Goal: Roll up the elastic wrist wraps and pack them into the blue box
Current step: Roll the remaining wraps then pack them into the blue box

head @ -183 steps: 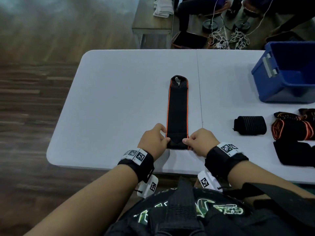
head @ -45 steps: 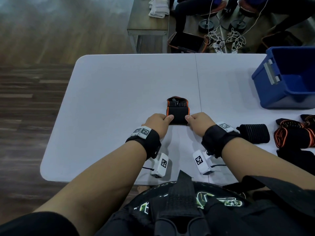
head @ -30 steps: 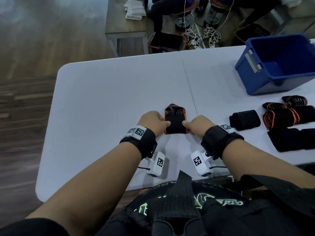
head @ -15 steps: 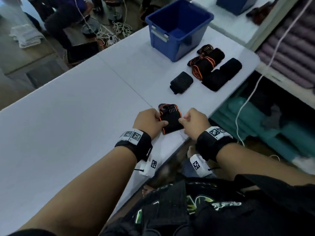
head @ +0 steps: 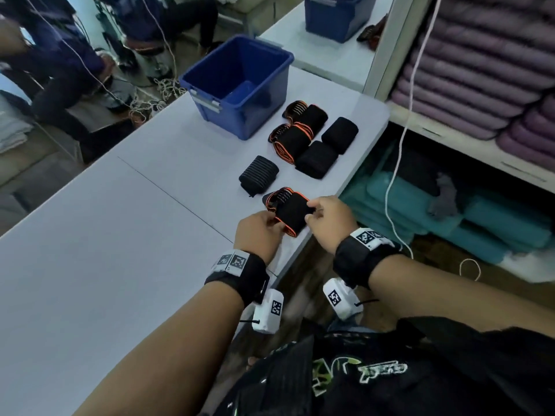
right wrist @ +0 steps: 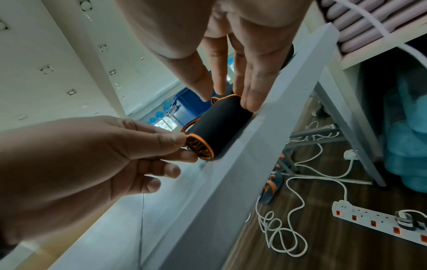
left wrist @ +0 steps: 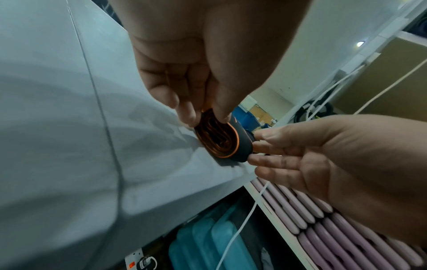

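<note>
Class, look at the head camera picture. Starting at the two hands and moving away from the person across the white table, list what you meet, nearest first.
The orange-edged roll held between the left hand and right hand → the ribbed black roll → the cluster of rolled wraps → the blue box.

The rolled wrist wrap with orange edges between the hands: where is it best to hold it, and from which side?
Probably by its two orange-edged ends, one hand from each side, as the left hand and right hand do on the rolled wrist wrap; this keeps the roll wound.
</note>
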Available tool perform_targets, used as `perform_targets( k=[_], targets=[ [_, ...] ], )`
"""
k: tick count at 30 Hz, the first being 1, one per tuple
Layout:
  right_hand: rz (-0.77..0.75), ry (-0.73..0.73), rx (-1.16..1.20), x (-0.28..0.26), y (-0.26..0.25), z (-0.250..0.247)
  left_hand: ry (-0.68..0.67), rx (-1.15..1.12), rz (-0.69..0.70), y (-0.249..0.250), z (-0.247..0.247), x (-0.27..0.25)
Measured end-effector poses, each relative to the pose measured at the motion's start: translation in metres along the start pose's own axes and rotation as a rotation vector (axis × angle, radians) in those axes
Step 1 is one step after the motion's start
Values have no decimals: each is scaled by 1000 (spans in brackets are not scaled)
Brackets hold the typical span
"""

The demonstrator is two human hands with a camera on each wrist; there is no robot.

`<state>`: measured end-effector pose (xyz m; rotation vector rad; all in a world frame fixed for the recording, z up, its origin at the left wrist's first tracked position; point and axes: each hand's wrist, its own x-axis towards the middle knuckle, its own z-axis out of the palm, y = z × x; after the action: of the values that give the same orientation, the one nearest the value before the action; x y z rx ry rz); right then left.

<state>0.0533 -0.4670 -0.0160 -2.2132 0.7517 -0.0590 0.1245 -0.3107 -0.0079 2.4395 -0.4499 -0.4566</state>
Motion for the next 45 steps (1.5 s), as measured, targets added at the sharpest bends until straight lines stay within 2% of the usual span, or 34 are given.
perform_targets(
  k=[9,13,18,23,27,33,37,40,45],
  targets=[
    [-184,-219,169,42,35,-37,177,-76,-257,34,28,13],
    [-220,-301,249,60,54,-71,357,-235,-362,30,32,10],
    [-293,-201,235,106,66,-117,545,-300,-378,35,8,20],
    [-288,-118,203,170,62,-152,639,-307,-332,39,-33,64],
    [-337,-137,55,209,53,-163,634,-274,-302,42,-64,102],
    [-518,-387,-349,253,33,-163,562,-233,-263,38,-96,163],
    [-538,-566,-579,274,19,-156,548,-226,-246,36,-111,201],
    [-564,-659,-646,284,12,-151,524,-211,-244,32,-115,221],
    [-604,-729,-682,295,11,-149,475,-195,-231,28,-112,240]
  ],
)
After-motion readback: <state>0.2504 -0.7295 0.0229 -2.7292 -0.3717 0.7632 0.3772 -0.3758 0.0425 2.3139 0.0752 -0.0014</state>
